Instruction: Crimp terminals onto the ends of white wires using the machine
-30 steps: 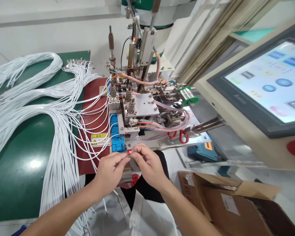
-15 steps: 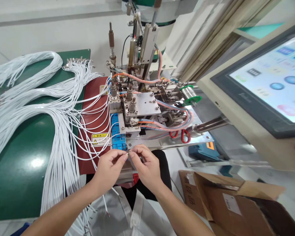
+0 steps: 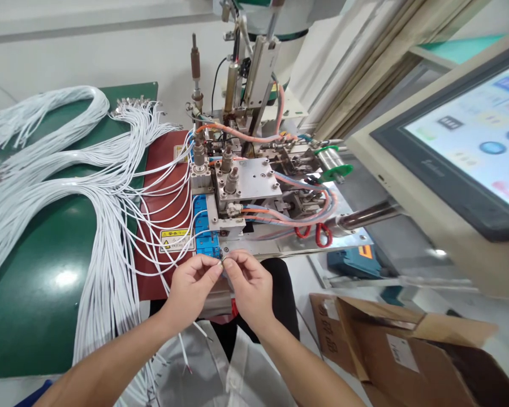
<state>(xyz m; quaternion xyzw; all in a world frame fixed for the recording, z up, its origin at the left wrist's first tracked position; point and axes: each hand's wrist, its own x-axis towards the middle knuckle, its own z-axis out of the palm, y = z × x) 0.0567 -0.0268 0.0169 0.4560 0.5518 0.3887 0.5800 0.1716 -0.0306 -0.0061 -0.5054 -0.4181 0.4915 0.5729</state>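
My left hand (image 3: 192, 291) is closed in a pinch, thumb against forefinger, at the front end of the machine's blue fixture (image 3: 207, 243). A white cable (image 3: 163, 281) runs in under this hand, and its end seems to be between the fingertips. My right hand (image 3: 251, 288) pinches at the same spot, its fingertips meeting the left ones. A tiny part of wire or metal shows between them, too small to make out. Several white cables lead into the blue fixture, beside the machine's metal plate (image 3: 254, 180).
Bundles of white cables (image 3: 106, 249) lie over the green table (image 3: 34, 316) and a dark red board (image 3: 152, 288). A solder wire spool (image 3: 331, 163) sits on the machine's right. Further right are a touch screen (image 3: 470, 147) and, below, an open cardboard box (image 3: 390, 350).
Both hands stay pinched together at the fixture's front end, with only slight finger movement. The whole view has shifted a little, the screen sliding to the right.
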